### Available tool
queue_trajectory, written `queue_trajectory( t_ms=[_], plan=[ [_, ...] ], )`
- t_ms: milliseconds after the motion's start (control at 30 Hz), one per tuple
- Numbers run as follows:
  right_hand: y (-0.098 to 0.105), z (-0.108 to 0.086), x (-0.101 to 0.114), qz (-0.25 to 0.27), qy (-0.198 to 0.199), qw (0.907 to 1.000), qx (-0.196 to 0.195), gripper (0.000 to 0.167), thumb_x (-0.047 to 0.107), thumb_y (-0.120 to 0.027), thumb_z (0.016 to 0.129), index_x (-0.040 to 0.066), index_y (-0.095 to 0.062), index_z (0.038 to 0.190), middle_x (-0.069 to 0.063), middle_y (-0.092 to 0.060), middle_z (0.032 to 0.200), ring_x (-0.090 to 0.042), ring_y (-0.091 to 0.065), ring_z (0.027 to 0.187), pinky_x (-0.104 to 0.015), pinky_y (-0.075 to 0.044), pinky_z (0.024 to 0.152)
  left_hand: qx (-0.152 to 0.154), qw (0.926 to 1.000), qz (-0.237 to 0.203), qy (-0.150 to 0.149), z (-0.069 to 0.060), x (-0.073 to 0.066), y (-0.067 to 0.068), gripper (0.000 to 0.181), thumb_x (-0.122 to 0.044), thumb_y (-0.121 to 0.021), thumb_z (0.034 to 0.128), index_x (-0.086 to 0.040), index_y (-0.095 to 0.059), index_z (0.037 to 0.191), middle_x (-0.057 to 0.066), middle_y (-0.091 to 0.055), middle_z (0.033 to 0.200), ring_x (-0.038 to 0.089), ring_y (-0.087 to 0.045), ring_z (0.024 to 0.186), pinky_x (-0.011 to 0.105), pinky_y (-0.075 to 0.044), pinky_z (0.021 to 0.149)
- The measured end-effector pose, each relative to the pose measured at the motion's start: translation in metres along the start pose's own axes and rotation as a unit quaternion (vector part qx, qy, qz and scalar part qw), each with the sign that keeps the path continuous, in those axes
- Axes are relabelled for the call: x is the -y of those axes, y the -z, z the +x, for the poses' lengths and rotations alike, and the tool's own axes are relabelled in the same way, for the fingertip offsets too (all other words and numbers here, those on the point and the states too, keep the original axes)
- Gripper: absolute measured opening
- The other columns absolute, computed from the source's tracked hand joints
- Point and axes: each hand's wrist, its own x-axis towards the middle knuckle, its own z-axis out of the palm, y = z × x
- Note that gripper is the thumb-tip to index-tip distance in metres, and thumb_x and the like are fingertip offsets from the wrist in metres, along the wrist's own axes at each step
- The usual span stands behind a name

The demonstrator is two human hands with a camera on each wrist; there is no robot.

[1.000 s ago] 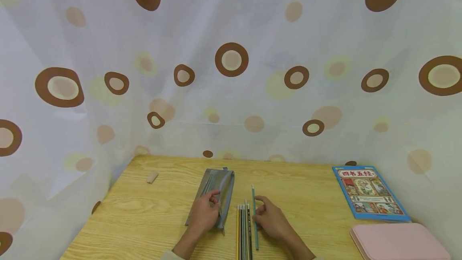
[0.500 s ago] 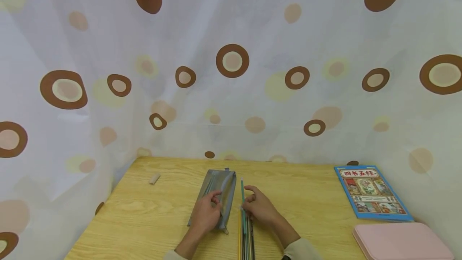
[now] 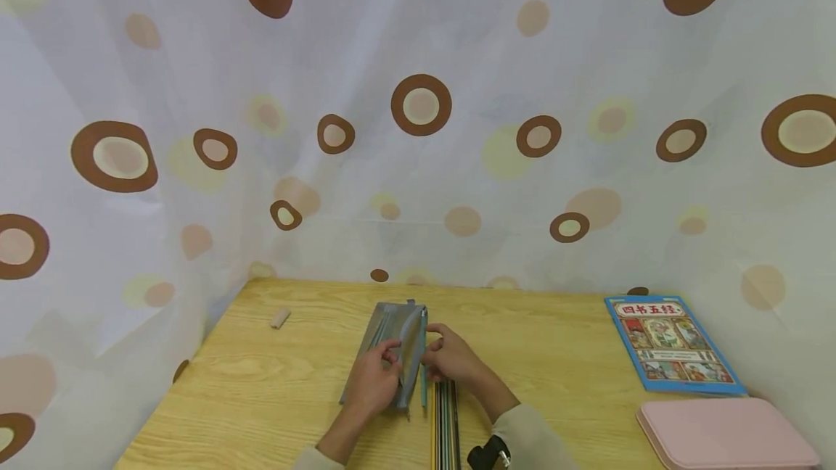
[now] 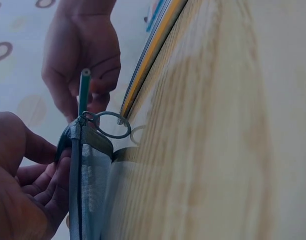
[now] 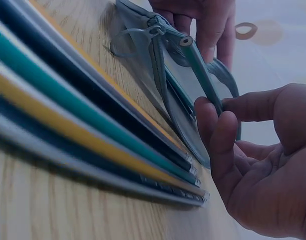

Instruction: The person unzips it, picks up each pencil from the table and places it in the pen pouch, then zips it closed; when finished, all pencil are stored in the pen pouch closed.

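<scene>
In the head view a grey zippered mesh pencil case (image 3: 372, 339) lies on the table with its opening towards the right. My left hand (image 3: 374, 381) pinches the edge of that opening, and the left wrist view shows thumb and fingers on the fabric. A green pencil (image 5: 201, 70) is pinched between thumb and fingers of my right hand (image 5: 267, 165), right at the mouth of the case. Inside the case, another green pencil (image 5: 178, 90) shows. Beside the case lies a row of several pencils (image 3: 445, 426) in yellow, black and green, partly under my right hand.
On the wooden table (image 3: 548, 354), a small beige eraser-like block (image 3: 280, 318) lies at the back left. A blue-bordered book (image 3: 675, 345) lies at the right, with a pink case (image 3: 728, 434) in front of it. A patterned curtain (image 3: 470, 180) hangs behind.
My right hand has carried the green pencil leftwards, from right of the pencil row, over it, to the opening of the pencil case. The left hand keeps its hold on the case.
</scene>
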Motion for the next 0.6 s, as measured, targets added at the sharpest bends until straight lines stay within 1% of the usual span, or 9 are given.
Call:
queue_trajectory(
  t_ms=[100,200,267,367,500,600],
  plan=[
    [-0.006,0.007,0.0,0.0,-0.005,1.0,0.001,0.068,0.006,-0.058,0.088,0.003,-0.028,0.149,-0.016,-0.06,0.104,-0.017,-0.061,0.064,-0.029,-0.051,0.054,0.002,1.0,0.002,0.002,0.0,0.001,0.0,0.036,-0.011,-0.06,0.0871,-0.01,-0.063,0.123,-0.004,-0.062,0.088,0.004,-0.042,0.048,0.02,-0.034,0.042],
    [-0.011,0.014,0.0,-0.001,-0.007,1.0,-0.006,0.069,0.004,-0.057,0.086,0.004,-0.028,0.149,-0.016,-0.059,0.102,-0.017,-0.06,0.06,-0.029,-0.05,0.051,0.002,1.0,0.009,0.001,0.0,0.001,0.0,0.036,-0.011,-0.06,0.0867,-0.009,-0.063,0.123,-0.004,-0.062,0.088,0.004,-0.041,0.048,0.02,-0.034,0.042],
    [-0.014,0.019,0.001,-0.003,-0.009,0.9999,-0.014,0.069,0.004,-0.057,0.085,0.005,-0.029,0.149,-0.014,-0.059,0.1,-0.016,-0.06,0.057,-0.028,-0.049,0.05,-0.002,0.9999,0.015,-0.001,0.001,0.001,0.0,0.036,-0.011,-0.061,0.0861,-0.009,-0.064,0.122,-0.005,-0.062,0.088,0.004,-0.041,0.048,0.02,-0.033,0.043],
    [-0.019,0.025,0.004,-0.004,-0.01,0.9996,-0.026,0.07,0.001,-0.053,0.083,0.004,-0.029,0.149,-0.014,-0.059,0.096,-0.015,-0.059,0.054,-0.026,-0.047,0.047,-0.008,0.9997,0.021,-0.001,0.001,0.0,0.002,0.036,-0.011,-0.062,0.0849,-0.01,-0.065,0.121,-0.005,-0.062,0.086,0.004,-0.042,0.051,0.02,-0.034,0.046],
    [-0.026,0.032,0.004,-0.015,-0.014,0.9989,-0.042,0.071,-0.002,-0.052,0.082,0.002,-0.027,0.149,-0.012,-0.058,0.092,-0.013,-0.059,0.055,-0.023,-0.047,0.047,-0.007,0.9999,0.015,0.001,0.001,-0.002,0.003,0.036,-0.01,-0.062,0.0839,-0.009,-0.065,0.12,-0.005,-0.062,0.085,0.004,-0.044,0.052,0.02,-0.036,0.047],
    [-0.031,0.034,0.003,-0.019,-0.015,0.9983,-0.053,0.07,-0.001,-0.055,0.082,0.002,-0.03,0.147,-0.011,-0.059,0.091,-0.012,-0.059,0.055,-0.022,-0.048,0.048,-0.005,0.9999,0.01,0.004,0.001,-0.002,0.004,0.038,-0.01,-0.061,0.0835,-0.009,-0.064,0.121,-0.004,-0.062,0.086,0.005,-0.045,0.053,0.02,-0.036,0.047]
  ],
)
